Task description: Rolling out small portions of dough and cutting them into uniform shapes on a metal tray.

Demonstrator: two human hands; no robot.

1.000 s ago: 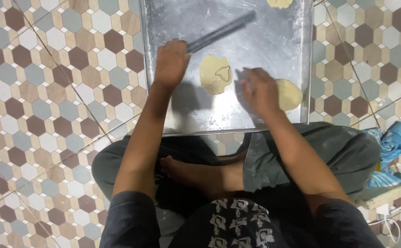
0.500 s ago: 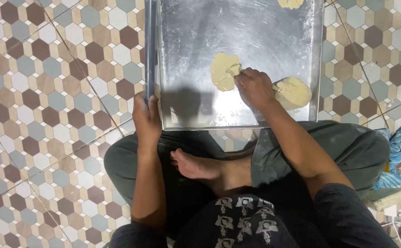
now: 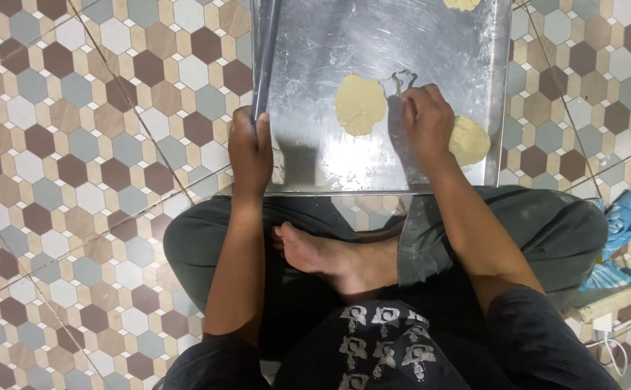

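A thin rod [image 3: 266, 54] is gripped by the left hand [image 3: 250, 148] at the tray's [image 3: 315, 162] left edge. The right hand [image 3: 426, 121], fingers curled, touches the dough disc [image 3: 359, 104]. The soft dough could be torn if pulled sharply.

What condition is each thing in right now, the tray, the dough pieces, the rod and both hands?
metal tray: flat on the tiled floor, surface dusted and smeared.
flat dough round: pressed thin, lying on the tray.
second dough piece: on the tray, partly hidden behind the right hand.
metal rod: lying along the tray's left edge.
left hand: closed around the rod's near end.
right hand: fingers curled, resting beside the flat round.
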